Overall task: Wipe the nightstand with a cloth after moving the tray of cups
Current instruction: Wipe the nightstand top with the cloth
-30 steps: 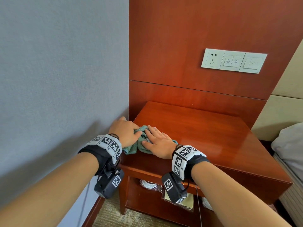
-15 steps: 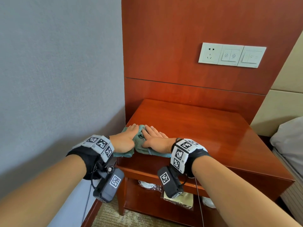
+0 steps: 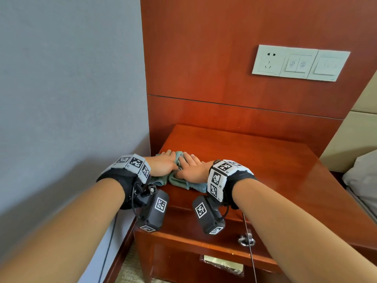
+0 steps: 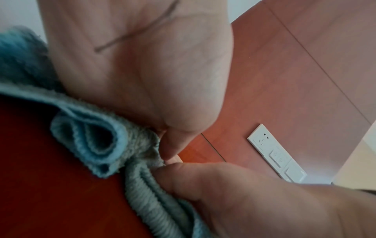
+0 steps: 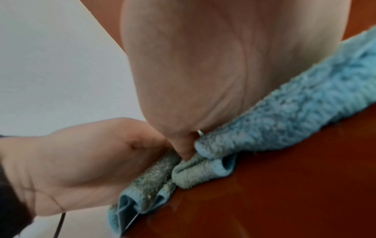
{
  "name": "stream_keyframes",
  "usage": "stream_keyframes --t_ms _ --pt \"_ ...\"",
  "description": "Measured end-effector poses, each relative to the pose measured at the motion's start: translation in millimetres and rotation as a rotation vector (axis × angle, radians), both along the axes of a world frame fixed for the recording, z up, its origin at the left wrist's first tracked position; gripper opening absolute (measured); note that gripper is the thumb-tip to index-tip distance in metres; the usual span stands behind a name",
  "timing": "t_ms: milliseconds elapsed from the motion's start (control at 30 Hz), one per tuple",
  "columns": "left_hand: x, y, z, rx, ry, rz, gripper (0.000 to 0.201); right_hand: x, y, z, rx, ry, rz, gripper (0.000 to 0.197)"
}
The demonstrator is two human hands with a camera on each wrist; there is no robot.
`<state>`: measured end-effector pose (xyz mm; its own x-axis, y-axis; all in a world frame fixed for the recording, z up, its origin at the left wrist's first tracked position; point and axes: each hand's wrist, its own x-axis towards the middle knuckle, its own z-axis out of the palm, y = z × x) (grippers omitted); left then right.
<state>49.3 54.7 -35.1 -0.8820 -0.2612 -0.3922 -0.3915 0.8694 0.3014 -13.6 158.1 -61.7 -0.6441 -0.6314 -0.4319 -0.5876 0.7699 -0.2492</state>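
Pressing the cloth (image 3: 179,181) onto the nightstand (image 3: 265,170): left hand (image 3: 163,165), right hand (image 3: 191,166).

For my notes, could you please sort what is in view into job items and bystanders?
Job:
cloth
nightstand
left hand
right hand

Bystanders:
wall socket panel
pillow
packet on the lower shelf
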Motion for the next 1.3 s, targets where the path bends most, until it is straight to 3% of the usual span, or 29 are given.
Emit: stream_keyframes --t_ms 600,733,800,900,967,1067,1300 --pt "-153.7 -63.4 -9.8 -0.078 0.025 -0.008 0.064 -137.6 -67.3 -5.5 -0.044 -0.035 -0.119 0.065" --pt "-199.4 -76.1 -9.2 0.028 0.099 0.046 0.061 -169.5 -67.9 -5.6 -0.067 -0.037 -0.149 0.065" --pt "-220.5 -81.0 -17.9 0.088 0.188 0.158 0.051 -181.4 -66.0 -5.9 -0.08 -0.008 -0.147 0.064" --pt "-237.3 -76.4 -21.9 -0.103 0.282 0.242 0.043 -195.1 -64.5 -9.1 -0.089 0.032 -0.148 0.065" --pt "-243.0 -70.1 -20.3 -0.082 0.263 0.278 0.047 -201.6 -63.3 -12.0 -0.083 0.069 -0.133 0.066" --pt "-244.3 -69.9 -15.2 -0.236 0.176 0.094 0.043 -205.5 -56.2 -13.8 -0.102 0.073 -0.085 0.066" --pt "-244.3 -24.9 -4.3 -0.17 0.228 -0.003 0.059 -218.4 3.2 -9.9 -0.096 0.078 -0.036 0.061"
